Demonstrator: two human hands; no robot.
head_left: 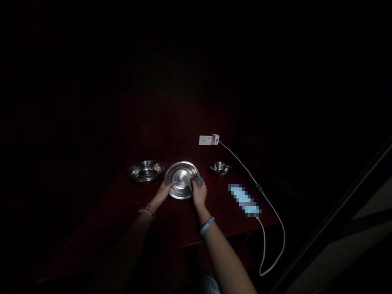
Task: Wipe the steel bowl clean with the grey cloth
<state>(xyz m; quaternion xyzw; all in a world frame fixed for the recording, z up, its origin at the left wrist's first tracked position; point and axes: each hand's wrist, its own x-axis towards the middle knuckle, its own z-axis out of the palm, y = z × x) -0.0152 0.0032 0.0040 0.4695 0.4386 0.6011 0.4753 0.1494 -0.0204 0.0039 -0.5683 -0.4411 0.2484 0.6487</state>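
A round steel plate (pixel 180 175) is tilted up on the dark red table (pixel 171 224) in front of me. My left hand (pixel 163 192) grips its lower left rim. At the plate's right side, my right hand (pixel 199 194) is closed on a small grey cloth (pixel 197 182), which is pressed against the plate. There is a bead bracelet on the left wrist and a blue band on the right wrist.
A steel bowl (pixel 145 170) stands left of the plate and a smaller steel bowl (pixel 220 168) to its right. A phone (pixel 244 199) lies at the right, joined by a white cable (pixel 269 204) to a charger in a white power strip (pixel 208 140). The surroundings are dark.
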